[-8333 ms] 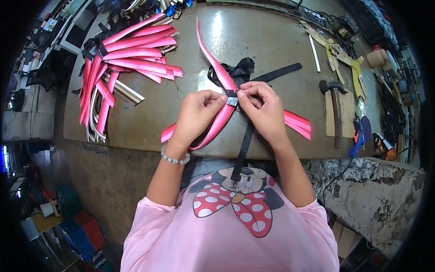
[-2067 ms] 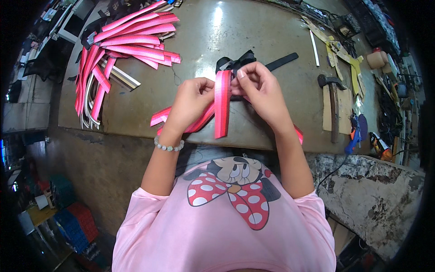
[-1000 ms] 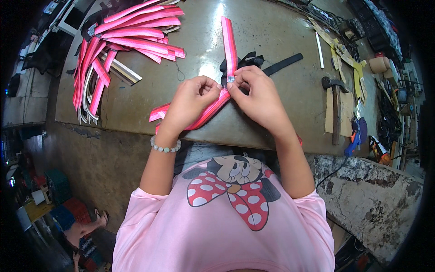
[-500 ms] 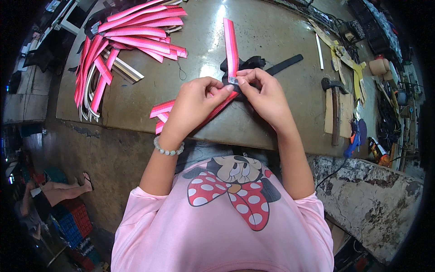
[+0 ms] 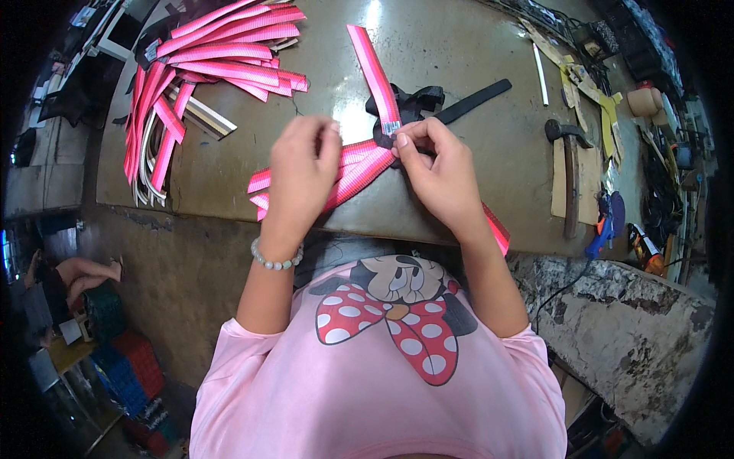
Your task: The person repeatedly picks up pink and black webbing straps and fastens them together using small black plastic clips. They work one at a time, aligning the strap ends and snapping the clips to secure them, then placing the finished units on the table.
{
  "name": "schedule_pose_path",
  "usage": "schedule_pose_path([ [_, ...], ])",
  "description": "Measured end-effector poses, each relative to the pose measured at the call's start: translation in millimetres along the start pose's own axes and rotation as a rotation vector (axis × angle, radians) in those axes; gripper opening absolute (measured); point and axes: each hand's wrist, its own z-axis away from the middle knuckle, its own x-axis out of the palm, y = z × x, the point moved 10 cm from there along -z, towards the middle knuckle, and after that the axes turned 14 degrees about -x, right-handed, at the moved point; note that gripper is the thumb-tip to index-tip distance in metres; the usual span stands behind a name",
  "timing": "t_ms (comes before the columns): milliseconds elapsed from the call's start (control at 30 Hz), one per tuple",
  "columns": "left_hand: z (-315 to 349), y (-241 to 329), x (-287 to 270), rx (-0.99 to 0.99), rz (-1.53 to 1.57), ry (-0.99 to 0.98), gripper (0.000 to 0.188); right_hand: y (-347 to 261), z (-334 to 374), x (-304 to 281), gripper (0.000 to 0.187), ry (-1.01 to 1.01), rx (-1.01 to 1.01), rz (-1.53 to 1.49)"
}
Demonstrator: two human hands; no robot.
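A harness-like bundle of pink striped webbing straps (image 5: 372,76) and black webbing (image 5: 478,101) lies on the table before me. My right hand (image 5: 437,164) pinches the bundle at its middle, where straps meet beside a small white label (image 5: 391,127). Exactly which layer is between thumb and finger is hard to see. My left hand (image 5: 304,170) is raised to the left, apart from that spot, its fingers curled together and slightly blurred. Whatever it may hold is too small to make out. Below it, more pink straps (image 5: 355,174) of the bundle stretch toward the table's front edge.
A large pile of pink straps (image 5: 229,53) with pale strips (image 5: 206,118) covers the table's far left. To the right lie a hammer (image 5: 570,176) on cardboard, a blue glue-gun-like tool (image 5: 605,226), yellow scraps (image 5: 608,126) and a white stick (image 5: 540,74). Another person's leg (image 5: 88,269) shows far left.
My left hand has drawn away from the label to the left and blurred. The right hand keeps its pinch. The upright pink strap now leans left, and a pink end shows beside my right forearm.
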Motion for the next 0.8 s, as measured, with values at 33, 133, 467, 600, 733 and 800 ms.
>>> schedule_pose_path([
  [33,1,6,-15,0.034,-0.026,0.128,0.014,9,1,1,0.016,0.010,0.060,-0.087],
  [133,17,23,-22,0.152,0.003,0.175,0.011,21,-1,-1,0.017,0.050,0.129,-0.286],
  [467,25,14,51,0.108,0.123,-0.144,0.013,-14,22,-37,0.014,0.089,-0.147,0.338],
  [600,28,19,51,0.150,0.068,-0.104,0.011,-17,28,-41,0.015,0.247,-0.123,0.063],
  [733,31,21,50,0.172,0.079,-0.083,0.012,-12,19,-24,0.013,0.148,-0.125,0.028],
  [800,29,18,47,0.155,0.125,-0.069,0.013,-13,17,-23,0.012,0.126,-0.135,0.106],
])
